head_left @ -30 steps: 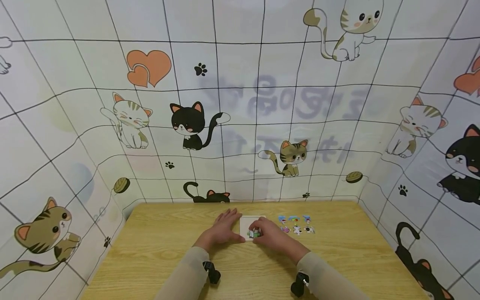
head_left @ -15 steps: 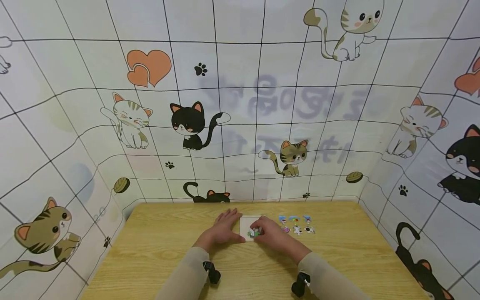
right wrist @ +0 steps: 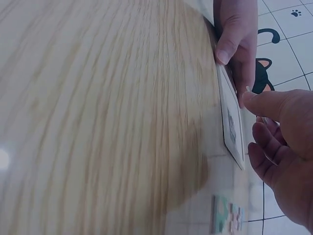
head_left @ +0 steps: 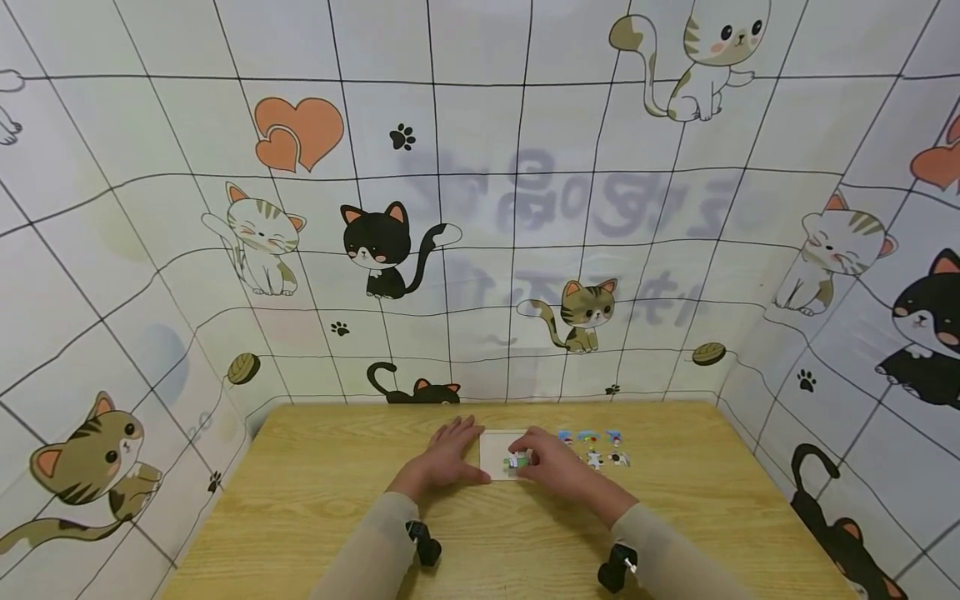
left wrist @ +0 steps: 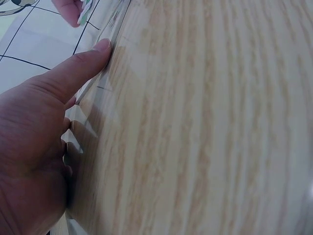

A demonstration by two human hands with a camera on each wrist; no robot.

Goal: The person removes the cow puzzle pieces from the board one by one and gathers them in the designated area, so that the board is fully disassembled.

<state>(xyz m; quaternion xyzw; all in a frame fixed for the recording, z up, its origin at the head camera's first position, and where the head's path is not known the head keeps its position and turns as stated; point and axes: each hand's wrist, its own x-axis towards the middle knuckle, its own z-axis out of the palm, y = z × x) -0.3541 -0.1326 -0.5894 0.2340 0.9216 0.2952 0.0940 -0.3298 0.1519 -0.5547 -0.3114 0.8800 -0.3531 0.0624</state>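
A small square white puzzle tray (head_left: 492, 450) lies on the table. My left hand (head_left: 448, 457) rests at its left side with straight, spread fingers; the thumb touches the near edge, as the left wrist view also shows. My right hand (head_left: 557, 468) pinches a green and white puzzle piece (head_left: 516, 461) between thumb and fingers. In the right wrist view the piece (right wrist: 248, 89) appears as a thin edge held above the tray (right wrist: 229, 115). The picture on it is partly covered by my fingers.
Several loose puzzle pieces (head_left: 588, 437) lie in two rows right of the tray, partly behind my right hand. The wood-grain table (head_left: 322, 483) meets a cat-print sheet (head_left: 480, 333) at the back and sides.
My right hand has moved slightly right and away from me, carrying the puzzle piece with it. A pink piece in the lower row is now hidden behind that hand. My left hand has stayed put.
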